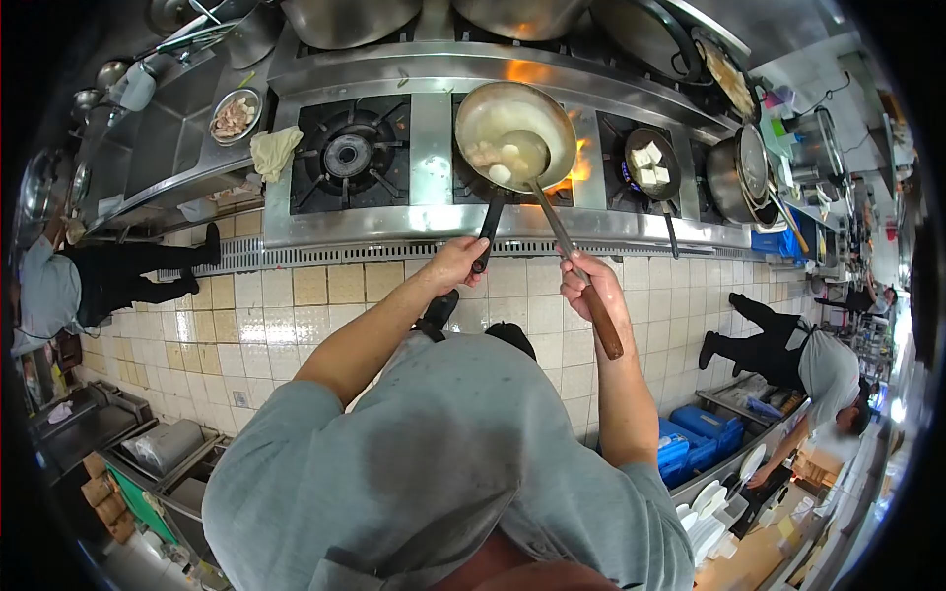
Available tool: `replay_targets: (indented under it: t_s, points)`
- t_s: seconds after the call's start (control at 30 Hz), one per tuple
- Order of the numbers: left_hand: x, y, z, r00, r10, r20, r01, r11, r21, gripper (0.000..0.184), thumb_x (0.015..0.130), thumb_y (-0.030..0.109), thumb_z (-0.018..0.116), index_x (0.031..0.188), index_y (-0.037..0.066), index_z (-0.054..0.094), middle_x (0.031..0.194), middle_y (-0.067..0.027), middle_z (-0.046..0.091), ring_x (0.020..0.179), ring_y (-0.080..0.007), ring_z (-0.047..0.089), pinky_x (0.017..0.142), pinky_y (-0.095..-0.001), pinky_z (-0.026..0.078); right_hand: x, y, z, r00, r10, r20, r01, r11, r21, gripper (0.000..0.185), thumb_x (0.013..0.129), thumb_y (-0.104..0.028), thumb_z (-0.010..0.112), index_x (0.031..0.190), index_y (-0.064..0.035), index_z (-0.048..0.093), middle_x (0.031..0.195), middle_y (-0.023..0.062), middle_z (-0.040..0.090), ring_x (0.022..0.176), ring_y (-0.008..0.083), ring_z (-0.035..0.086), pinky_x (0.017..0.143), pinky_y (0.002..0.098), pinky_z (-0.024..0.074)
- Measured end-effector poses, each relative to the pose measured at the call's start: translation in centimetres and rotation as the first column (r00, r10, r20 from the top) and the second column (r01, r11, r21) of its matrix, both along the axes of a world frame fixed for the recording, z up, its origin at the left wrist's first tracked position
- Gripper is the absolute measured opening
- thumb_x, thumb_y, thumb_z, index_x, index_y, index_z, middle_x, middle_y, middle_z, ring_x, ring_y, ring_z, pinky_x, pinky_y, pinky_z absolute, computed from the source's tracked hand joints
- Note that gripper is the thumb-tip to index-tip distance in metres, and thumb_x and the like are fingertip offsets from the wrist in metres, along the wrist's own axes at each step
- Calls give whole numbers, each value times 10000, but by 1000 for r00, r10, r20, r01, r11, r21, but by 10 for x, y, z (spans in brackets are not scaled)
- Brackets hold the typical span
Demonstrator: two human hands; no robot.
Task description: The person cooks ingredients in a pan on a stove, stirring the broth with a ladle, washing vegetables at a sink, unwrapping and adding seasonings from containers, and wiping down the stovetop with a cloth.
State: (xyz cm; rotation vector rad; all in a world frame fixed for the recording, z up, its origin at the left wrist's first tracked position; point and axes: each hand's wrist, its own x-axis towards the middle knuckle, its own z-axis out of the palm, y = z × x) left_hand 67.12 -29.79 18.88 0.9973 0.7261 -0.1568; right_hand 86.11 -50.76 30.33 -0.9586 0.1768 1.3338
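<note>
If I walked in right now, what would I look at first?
Probably the orange flames flaring at the right edge of the wide pan, near the middle of the stove. Just below, the left hand grips that pan while the right hand holds a ladle dipped into it. Farther right, white blocks stand out in a small dark pan.

Commercial kitchen, restaurant-type by look. Long stainless range (431,167) with row of open gas burners (347,155), flames (580,164) showing beside wide pan (485,120); large pots (350,22) along back. Tiled floor (296,340), slotted drain grate (325,253) along range. White plates (706,504) grouped lower right. Co-workers (826,364) both sides, pale tops, dark trousers.
</note>
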Motion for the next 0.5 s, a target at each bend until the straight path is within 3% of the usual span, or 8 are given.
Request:
replay_targets:
  t_s: [0.03, 0.1, 0.23, 0.3, 0.33, 0.43, 0.5]
  points:
    - [0, 0, 0, 1000, -2, 1, 2, 1000, -2, 360, 1051, 438, 519, 1001, 86, 574, 767, -30, 573, 553, -115, 535, 489, -284, 469, -3, -1, 0, 1000, -2, 1, 2, 1000, -2, 202, 989, -145, 599, 1114, 13, 587, 842, 57, 586, 529, 109, 475, 485, 258, 373]
    - [0, 1, -1, 1000, -2, 15, 2, 1000, -22, 363, 1050, 439, 521, 1016, 83, 581, 767, -28, 573, 556, -114, 536, 495, -284, 473, -11, 2, 3, 969, 23, 244, 6, 994, -114, 221, 998, -161, 581, 1141, 7, 601, 782, 29, 565, 520, 85, 436, 495, 240, 352]
    - [-2, 1, -1, 1000, 10, 11, -9, 999, -44, 360, 1049, 440, 524, 1033, 86, 587, 765, -25, 571, 560, -115, 542, 497, -281, 475, -12, 0, -5, 917, 44, 397, 17, 989, -150, 206, 994, -156, 591, 1107, 14, 622, 742, 31, 569, 504, 93, 453, 486, 253, 373]
    - [-5, 2, -2, 999, 5, 32, -4, 999, -36, 356, 1050, 438, 521, 1032, 91, 595, 784, -29, 594, 580, -109, 562, 509, -277, 489, -12, 3, 3, 774, 126, 620, 27, 972, -231, 194, 962, -107, 614, 1094, 31, 651, 799, 36, 615, 501, 96, 512, 471, 262, 397]
    - [-8, 3, -3, 999, 7, 31, -6, 999, -33, 356, 1050, 438, 521, 1032, 91, 595, 784, -29, 594, 580, -109, 562, 509, -277, 489, -13, 6, 7, 775, 126, 620, 26, 973, -229, 194, 962, -107, 614, 1094, 31, 651, 799, 36, 615, 501, 96, 512, 471, 262, 397]
    - [-20, 11, 0, 999, 49, -2, -49, 998, -37, 365, 1039, 450, 540, 1061, 92, 611, 829, -30, 624, 606, -105, 583, 522, -272, 500, -12, 16, 24, 612, 206, 763, 91, 941, -327, 225, 942, -80, 607, 1134, 9, 683, 748, 12, 597, 500, 85, 525, 469, 252, 408]
    - [-37, 20, -8, 987, 153, -58, -152, 988, 18, 363, 1022, 446, 571, 1126, 103, 627, 877, -26, 646, 627, -101, 596, 539, -275, 512, -13, 24, 38, 553, 238, 798, 108, 930, -352, 230, 942, -83, 607, 1142, 2, 684, 730, 10, 594, 498, 85, 527, 469, 251, 408]
